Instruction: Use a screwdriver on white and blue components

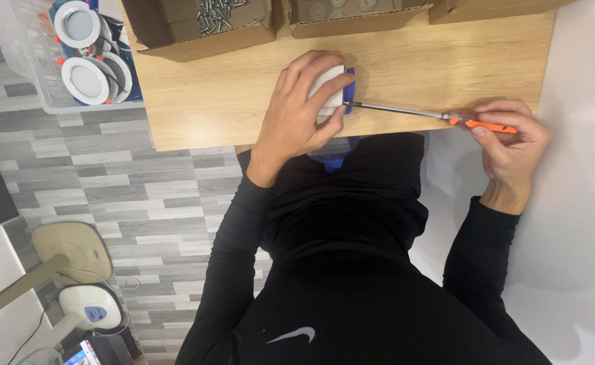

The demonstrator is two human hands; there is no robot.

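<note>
My left hand [301, 108] presses down on a small white fitting with a blue part [332, 91] that lies on the wooden table [223, 101]. My right hand [514, 138] grips the orange handle of a screwdriver [439, 116]. Its long metal shaft runs left, and its tip meets the right side of the white and blue fitting. My fingers hide most of the fitting.
An open cardboard box of loose screws [209, 27] stands at the table's far edge, with a second box of round parts [351, 13] beside it. A clear bin of round white light fittings [84, 61] sits left of the table. A fan base [88, 307] stands on the floor.
</note>
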